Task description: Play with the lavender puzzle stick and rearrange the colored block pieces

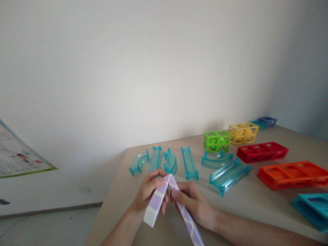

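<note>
A lilac and white folding snake puzzle (155, 201) is held up over the front of the table, bent into a sharp peak with two arms sloping down. My left hand (147, 191) grips the left arm near the peak, thumb on top and fingertips showing underneath. On the other arm, my right hand (193, 201) pinches a little below the bend, its thumb lying along the side. The lower end of that right arm runs out of the picture. Just beyond my hands lie clear teal track pieces, a straight one (190, 163) and a curved one (171, 160) among them.
On the table (120, 184), a green lattice block (217, 141) and a yellow one (243, 133) stand toward the back. Red (262, 152), orange (294, 174) and teal (312, 208) frames lie at the right. The wall rises behind; the table's left edge drops to the floor.
</note>
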`<state>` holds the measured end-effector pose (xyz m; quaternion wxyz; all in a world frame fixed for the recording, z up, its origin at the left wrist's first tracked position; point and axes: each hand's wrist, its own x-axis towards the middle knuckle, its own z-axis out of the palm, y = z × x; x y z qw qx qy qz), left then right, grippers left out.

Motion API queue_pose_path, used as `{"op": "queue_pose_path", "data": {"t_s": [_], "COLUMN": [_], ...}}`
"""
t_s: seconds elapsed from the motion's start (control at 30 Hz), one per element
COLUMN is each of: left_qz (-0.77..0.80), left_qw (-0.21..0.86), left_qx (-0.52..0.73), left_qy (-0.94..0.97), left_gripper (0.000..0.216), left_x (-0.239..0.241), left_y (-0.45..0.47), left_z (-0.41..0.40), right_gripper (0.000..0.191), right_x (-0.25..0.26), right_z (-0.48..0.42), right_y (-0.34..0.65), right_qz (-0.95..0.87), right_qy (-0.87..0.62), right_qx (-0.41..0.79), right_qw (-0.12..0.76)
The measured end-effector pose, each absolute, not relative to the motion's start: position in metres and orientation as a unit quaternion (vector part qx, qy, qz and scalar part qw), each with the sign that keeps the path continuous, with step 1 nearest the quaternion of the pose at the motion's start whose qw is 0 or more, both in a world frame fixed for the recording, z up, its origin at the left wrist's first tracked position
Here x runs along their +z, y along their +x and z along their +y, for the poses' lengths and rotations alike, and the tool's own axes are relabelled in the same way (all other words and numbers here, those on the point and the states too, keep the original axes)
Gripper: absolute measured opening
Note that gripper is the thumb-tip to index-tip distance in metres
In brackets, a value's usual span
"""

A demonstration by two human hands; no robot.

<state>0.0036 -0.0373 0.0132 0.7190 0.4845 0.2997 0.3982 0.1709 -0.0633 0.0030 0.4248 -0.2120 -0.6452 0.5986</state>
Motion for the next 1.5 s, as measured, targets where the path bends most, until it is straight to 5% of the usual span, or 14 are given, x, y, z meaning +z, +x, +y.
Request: {"op": "queue_pose_path", "data": {"t_s": [0.6, 0.87, 1.5], "left_qz": [0.322, 0.353, 0.475], "left_qw": [0.705, 0.712, 0.408], "left_qx": [0.356, 0.352, 0.445], "left_qy": [0.523, 0.495, 0.64], "left_gripper": [0.031, 0.029, 0.03], "left_x": [0.025, 0.031, 0.016], "left_y": [-0.002, -0.002, 0.018], "left_z": [-0.043, -0.046, -0.05], "right_gripper": [0.05, 0.049, 0.044], "right_x": [-0.008, -0.008, 0.008], "right_z": [-0.068, -0.066, -0.064], "right_y": [0.173, 0.17, 0.178], "right_qz": [-0.664, -0.611, -0.755], "right_qy": [-0.27, -0.276, -0.436], "right_qx": [0.603, 0.634, 0.352], "right_qw": [0.349, 0.386, 0.34]}}
